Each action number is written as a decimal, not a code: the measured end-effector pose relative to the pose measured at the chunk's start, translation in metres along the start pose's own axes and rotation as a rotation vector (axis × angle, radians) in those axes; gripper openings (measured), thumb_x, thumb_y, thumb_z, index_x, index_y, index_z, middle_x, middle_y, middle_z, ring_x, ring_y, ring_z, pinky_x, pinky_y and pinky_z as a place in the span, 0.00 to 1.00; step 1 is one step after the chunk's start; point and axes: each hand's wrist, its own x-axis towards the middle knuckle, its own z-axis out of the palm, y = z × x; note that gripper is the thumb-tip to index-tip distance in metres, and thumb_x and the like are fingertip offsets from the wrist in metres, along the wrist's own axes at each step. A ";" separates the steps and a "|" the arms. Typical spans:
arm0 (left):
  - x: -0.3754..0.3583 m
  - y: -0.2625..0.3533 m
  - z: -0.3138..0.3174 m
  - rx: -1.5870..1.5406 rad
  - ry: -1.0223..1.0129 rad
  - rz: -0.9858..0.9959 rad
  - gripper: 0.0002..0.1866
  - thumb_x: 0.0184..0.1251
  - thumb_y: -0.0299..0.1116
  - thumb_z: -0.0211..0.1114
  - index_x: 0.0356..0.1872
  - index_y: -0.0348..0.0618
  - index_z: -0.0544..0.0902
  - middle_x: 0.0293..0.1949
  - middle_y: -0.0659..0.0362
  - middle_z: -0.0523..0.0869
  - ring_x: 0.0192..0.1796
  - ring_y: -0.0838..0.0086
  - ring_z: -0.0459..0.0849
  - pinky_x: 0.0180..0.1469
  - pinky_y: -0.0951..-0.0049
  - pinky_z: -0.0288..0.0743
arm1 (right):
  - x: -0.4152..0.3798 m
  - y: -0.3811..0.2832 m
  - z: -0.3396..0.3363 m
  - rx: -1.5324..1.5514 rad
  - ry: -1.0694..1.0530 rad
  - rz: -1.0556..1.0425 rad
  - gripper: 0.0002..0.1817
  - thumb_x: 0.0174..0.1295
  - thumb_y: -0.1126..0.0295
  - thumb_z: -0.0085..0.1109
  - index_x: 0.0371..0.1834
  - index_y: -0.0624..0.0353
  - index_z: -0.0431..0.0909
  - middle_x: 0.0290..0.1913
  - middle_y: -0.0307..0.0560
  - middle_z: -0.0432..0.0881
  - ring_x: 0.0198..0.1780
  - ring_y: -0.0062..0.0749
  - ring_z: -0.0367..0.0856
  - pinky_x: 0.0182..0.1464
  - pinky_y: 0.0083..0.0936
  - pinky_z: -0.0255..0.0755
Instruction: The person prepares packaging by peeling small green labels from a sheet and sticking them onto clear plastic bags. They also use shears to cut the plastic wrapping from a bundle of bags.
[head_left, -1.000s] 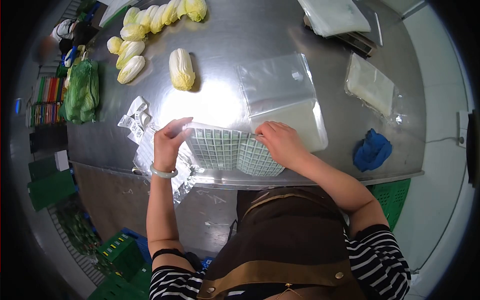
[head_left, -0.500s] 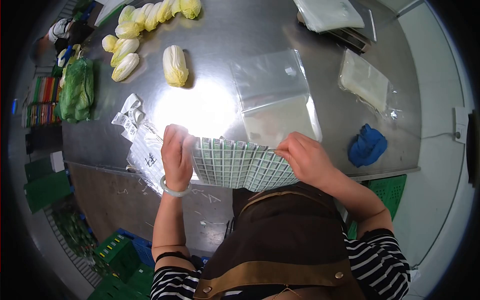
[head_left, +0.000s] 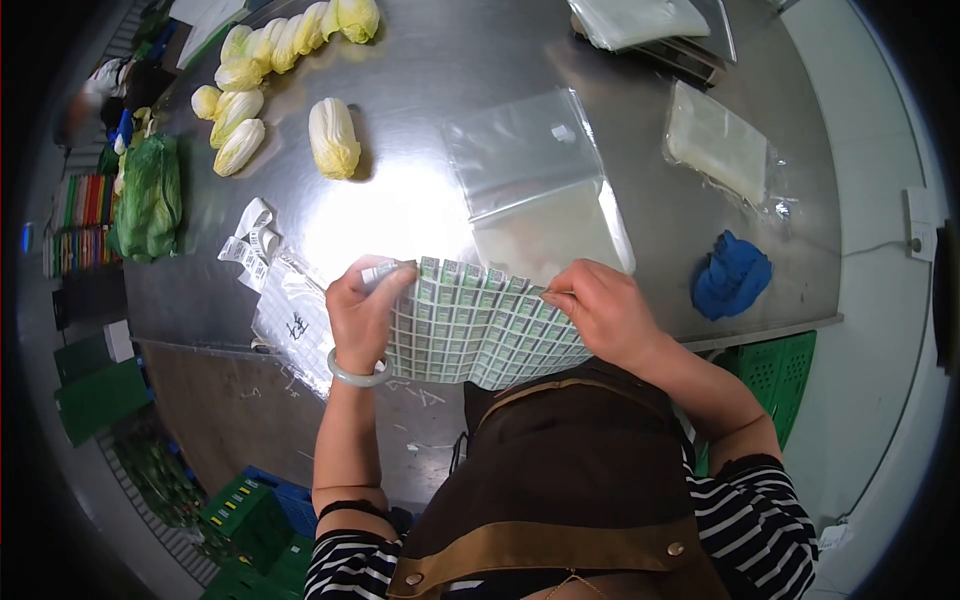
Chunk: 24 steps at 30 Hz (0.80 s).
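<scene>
A sheet of small green-and-white labels (head_left: 480, 330) hangs between my hands at the table's front edge, creased near its middle. Its upper left edge is pinched by my left hand (head_left: 358, 312), which wears a pale bangle (head_left: 358, 378). With thumb and fingers closed, my right hand (head_left: 606, 310) grips the top edge on the other side. Just beyond the sheet lie clear plastic bags (head_left: 540, 180), flat on the metal table (head_left: 410, 75). Left of my left hand is a white plastic packet (head_left: 290, 315) with handwriting, beside a curled label strip (head_left: 252, 238).
One napa cabbage (head_left: 333, 140) lies alone; several more cabbages (head_left: 238, 147) line the far left. A green net bag (head_left: 148, 200) stands at the left edge. On the right are a blue cloth-like bundle (head_left: 732, 277), a bag pack (head_left: 717, 140) and a scale (head_left: 680, 62) bearing bags.
My left hand has turned, and its thumb now lies along the sheet's top corner. The sheet's upper left part has risen slightly and faces me more. The view has shifted a little.
</scene>
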 end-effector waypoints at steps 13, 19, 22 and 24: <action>0.009 0.037 0.010 0.406 -0.102 0.232 0.05 0.56 0.24 0.71 0.32 0.34 0.86 0.24 0.60 0.86 0.27 0.84 0.79 0.31 0.81 0.71 | 0.046 0.001 0.005 0.043 -0.240 0.036 0.19 0.63 0.63 0.61 0.51 0.60 0.69 0.39 0.49 0.80 0.41 0.42 0.81 0.43 0.34 0.74; 0.010 0.041 0.010 0.360 -0.140 0.139 0.05 0.57 0.24 0.71 0.33 0.33 0.85 0.25 0.62 0.86 0.27 0.85 0.78 0.31 0.83 0.71 | 0.051 0.006 0.029 -0.063 -0.086 -0.229 0.13 0.65 0.60 0.57 0.40 0.56 0.69 0.20 0.46 0.79 0.24 0.46 0.80 0.25 0.36 0.70; 0.013 0.041 0.008 0.333 -0.165 0.090 0.05 0.59 0.22 0.70 0.34 0.32 0.84 0.27 0.63 0.85 0.30 0.86 0.77 0.32 0.85 0.70 | 0.051 0.008 0.033 -0.076 -0.008 -0.287 0.12 0.65 0.61 0.57 0.37 0.56 0.69 0.19 0.46 0.78 0.22 0.43 0.79 0.22 0.35 0.68; 0.015 0.038 0.007 0.314 -0.180 0.071 0.06 0.60 0.23 0.70 0.34 0.31 0.84 0.28 0.63 0.85 0.30 0.86 0.77 0.32 0.85 0.70 | 0.051 0.008 0.034 -0.099 0.025 -0.319 0.11 0.65 0.62 0.57 0.36 0.56 0.70 0.20 0.46 0.78 0.21 0.41 0.79 0.22 0.34 0.69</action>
